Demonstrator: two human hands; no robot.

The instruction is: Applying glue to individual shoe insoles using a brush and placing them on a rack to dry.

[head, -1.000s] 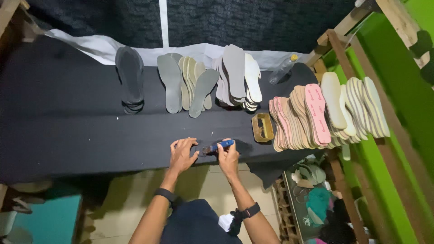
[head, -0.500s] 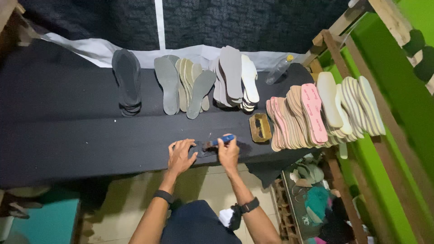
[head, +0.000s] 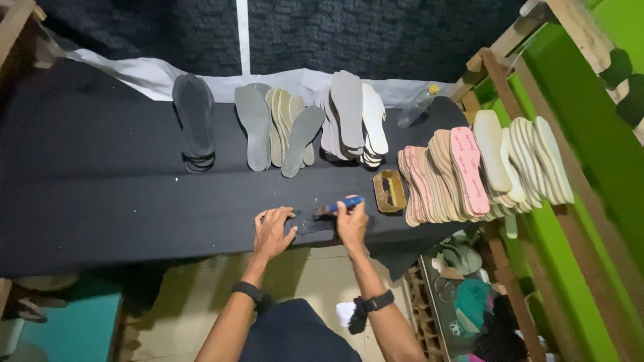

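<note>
The dark piece point(head: 314, 225) under the right hand point(head: 351, 224) is too dim to identify; the worktop point(head: 100, 201) runs off the frame's left edge.

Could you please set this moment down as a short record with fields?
Setting: a black-covered table seen from above
Left hand: flat on a dark sole near the table's front edge
Right hand: gripping a blue-handled brush over that sole
Back row: a stack of dark soles, grey and beige soles, grey and white soles
Right side: overlapping pink and cream insoles, beside a small yellowish tin
Also: a clear bottle by the wooden frame
</note>
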